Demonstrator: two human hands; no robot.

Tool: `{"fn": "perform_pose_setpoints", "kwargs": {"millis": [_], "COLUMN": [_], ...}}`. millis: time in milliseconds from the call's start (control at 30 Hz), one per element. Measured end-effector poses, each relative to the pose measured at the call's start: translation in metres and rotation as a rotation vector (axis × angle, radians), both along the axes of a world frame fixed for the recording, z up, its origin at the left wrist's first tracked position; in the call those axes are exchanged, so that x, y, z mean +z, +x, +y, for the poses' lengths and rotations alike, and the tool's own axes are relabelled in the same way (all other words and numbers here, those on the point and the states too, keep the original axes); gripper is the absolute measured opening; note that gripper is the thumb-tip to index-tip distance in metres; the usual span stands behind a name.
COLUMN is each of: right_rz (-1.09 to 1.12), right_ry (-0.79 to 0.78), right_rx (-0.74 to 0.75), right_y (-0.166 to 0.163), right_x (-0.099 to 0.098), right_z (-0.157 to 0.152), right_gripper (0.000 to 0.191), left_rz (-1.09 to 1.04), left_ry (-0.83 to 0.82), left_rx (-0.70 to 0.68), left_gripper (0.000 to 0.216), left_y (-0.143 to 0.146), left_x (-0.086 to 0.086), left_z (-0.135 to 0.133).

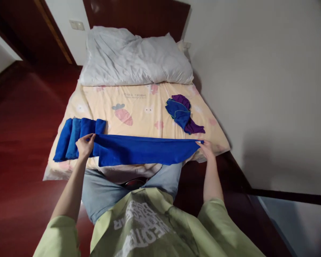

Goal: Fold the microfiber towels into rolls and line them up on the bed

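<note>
A long blue cloth [144, 151] is stretched out across the near end of the bed [139, 103]. My left hand [85, 144] pinches its left end and my right hand [206, 148] pinches its right corner. Both hands are closed on the cloth. Just left of my left hand lie several folded blue cloths [75, 137] side by side on the sheet.
A loose heap of blue and purple cloths [183, 114] lies on the right side of the bed. A white duvet [133, 57] is bunched at the head. A wall runs along the right; dark red floor lies to the left.
</note>
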State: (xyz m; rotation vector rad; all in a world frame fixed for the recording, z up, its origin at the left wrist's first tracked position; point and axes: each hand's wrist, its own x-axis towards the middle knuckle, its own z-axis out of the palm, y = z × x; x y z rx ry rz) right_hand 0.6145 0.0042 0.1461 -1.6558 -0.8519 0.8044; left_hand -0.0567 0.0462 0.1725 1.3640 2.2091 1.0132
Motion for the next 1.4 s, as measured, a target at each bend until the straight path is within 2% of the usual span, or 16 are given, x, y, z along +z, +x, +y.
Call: {"fn": "perform_pose_setpoints", "kwargs": {"millis": [100, 233, 367, 467, 633, 733, 867, 967, 1100, 1233, 1333, 1400], "right_rz": [0.043, 0.131, 0.206, 0.198, 0.115, -0.008, -0.151, -0.267, -0.293, -0.063, 0.111, 0.148], "right_ry": [-0.012, -0.053, -0.134, -0.145, -0.139, -0.092, -0.056, -0.063, 0.0, 0.058, 0.107, 0.155], "right_rx": [0.04, 0.022, 0.008, -0.035, -0.09, -0.153, -0.099, -0.085, -0.124, -0.18, -0.201, -0.232], "right_y": [-0.004, -0.018, -0.023, -0.012, 0.025, 0.047, 0.063, 0.059, 0.039, 0.024, 0.021, 0.024], "right_x": [-0.01, -0.03, -0.059, -0.081, -0.112, -0.129, -0.14, -0.137, -0.126, -0.101, -0.072, -0.048], "right_z": [0.02, 0.06, 0.111, 0.153, 0.227, 0.264, 0.287, 0.277, 0.222, 0.14, 0.085, 0.056], "right_gripper": [0.046, 0.048, 0.053, 0.051, 0.042, 0.035, 0.027, 0.027, 0.039, 0.055, 0.059, 0.058], "left_rz": [-0.211, -0.579, -0.75, -0.806, -0.777, -0.786, -0.826, -0.842, -0.816, -0.77, -0.734, -0.706], "left_ry": [-0.051, -0.041, -0.02, -0.01, -0.009, 0.019, 0.072, 0.135, 0.167, 0.223, 0.273, 0.319], "left_rx": [0.034, 0.117, 0.152, 0.12, 0.036, 0.065, 0.163, 0.174, 0.136, 0.063, 0.041, 0.047], "left_gripper": [0.036, 0.021, 0.011, 0.023, 0.039, 0.041, 0.039, 0.042, 0.048, 0.053, 0.048, 0.042], "left_y": [0.011, 0.03, 0.05, 0.062, 0.077, 0.085, 0.094, 0.098, 0.098, 0.091, 0.083, 0.076], "left_x": [-0.011, -0.031, -0.054, -0.072, -0.106, -0.127, -0.149, -0.153, -0.139, -0.104, -0.068, -0.04], "left_z": [0.018, 0.045, 0.072, 0.091, 0.116, 0.129, 0.144, 0.146, 0.128, 0.088, 0.052, 0.029]}}
